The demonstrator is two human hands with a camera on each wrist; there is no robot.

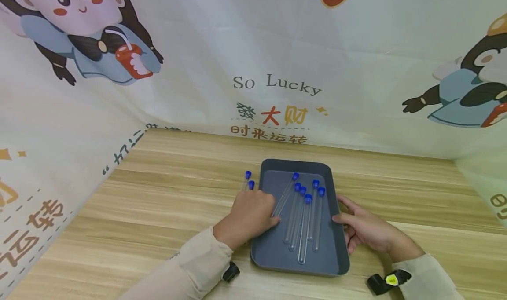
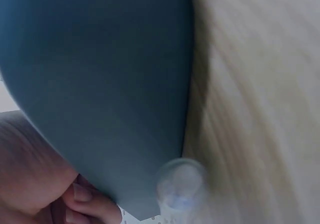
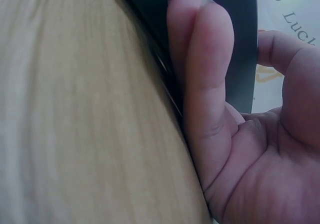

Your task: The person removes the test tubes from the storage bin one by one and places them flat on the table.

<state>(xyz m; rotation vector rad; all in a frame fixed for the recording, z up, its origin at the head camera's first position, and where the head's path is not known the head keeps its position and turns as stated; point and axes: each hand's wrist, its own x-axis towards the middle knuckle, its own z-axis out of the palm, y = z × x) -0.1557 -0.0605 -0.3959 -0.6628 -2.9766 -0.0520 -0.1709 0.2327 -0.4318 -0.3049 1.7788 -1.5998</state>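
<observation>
On the wooden surface (image 1: 166, 194), the right hand (image 1: 368, 229) pinches the dark grey tray (image 1: 273, 255) at its right side, apparently steadying it around the loose blue-capped test tubes (image 1: 318, 221), while the left hand (image 1: 249, 216) bends over the opposite side, its hold impossible to tell.

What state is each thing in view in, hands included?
Gray tray: right side up, open-topped.
Tray tubes: six, lying down, blue caps on.
Outside tubes: two, blue caps on, partly hidden.
Left hand: over the tray's left rim, hold unclear.
Right hand: gripping the tray's right wall.
Backdrop: hanging, lightly creased.
</observation>
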